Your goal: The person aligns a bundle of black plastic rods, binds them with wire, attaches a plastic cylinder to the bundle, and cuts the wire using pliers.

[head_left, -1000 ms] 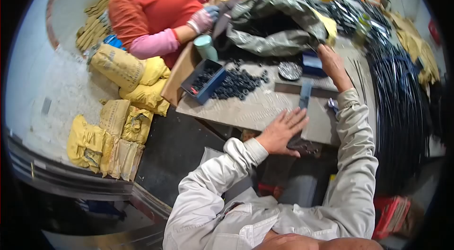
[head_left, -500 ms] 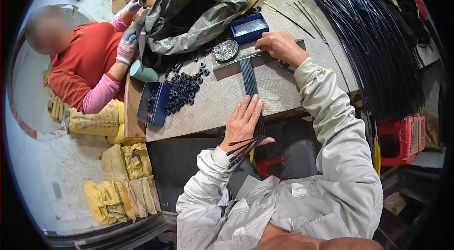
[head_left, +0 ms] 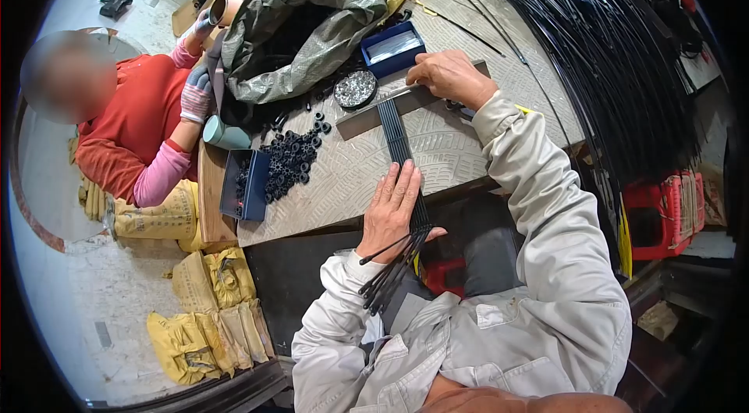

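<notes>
Left hand point(head_left: 390, 214) pressing flat, right hand point(head_left: 456, 79) bent at the metal bar!
Straight left fingers cover one bundle of black rods point(head_left: 395, 136), which runs to the bar point(head_left: 417, 100) at twelve o'clock and overhangs the near edge towards six; the right fingers curl over the bar, their exact grip unclear. Patterned counter point(head_left: 462, 147) spreads between one and two o'clock from the left hand, with one heap of black rings point(head_left: 292, 163) at ten. Two blue boxes: one point(head_left: 256, 198) at nine, the other point(head_left: 398, 63) at ten from the right hand!
</notes>
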`<state>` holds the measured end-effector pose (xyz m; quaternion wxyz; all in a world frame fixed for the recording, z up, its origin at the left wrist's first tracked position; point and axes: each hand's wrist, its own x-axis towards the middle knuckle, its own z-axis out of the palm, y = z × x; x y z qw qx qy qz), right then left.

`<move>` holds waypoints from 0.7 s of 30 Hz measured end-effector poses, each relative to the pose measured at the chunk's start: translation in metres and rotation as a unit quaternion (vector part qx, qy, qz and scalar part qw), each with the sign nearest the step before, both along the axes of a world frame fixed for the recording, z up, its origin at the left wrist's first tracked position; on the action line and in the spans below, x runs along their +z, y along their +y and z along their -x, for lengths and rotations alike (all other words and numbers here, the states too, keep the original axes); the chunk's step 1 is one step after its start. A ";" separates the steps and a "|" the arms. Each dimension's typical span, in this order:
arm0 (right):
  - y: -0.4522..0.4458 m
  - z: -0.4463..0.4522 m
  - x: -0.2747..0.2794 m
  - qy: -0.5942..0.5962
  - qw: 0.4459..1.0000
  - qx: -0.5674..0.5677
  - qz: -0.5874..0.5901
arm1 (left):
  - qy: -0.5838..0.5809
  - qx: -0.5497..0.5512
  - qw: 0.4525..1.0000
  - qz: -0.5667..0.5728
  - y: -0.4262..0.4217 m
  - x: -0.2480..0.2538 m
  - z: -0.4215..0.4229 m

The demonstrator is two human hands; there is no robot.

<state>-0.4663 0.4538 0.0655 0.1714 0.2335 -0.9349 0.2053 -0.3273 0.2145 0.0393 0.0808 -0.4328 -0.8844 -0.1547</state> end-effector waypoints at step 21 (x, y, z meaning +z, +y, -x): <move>-0.006 0.004 -0.004 0.016 1.000 0.003 -0.008 | 0.012 0.006 1.000 -0.009 -0.001 0.004 0.000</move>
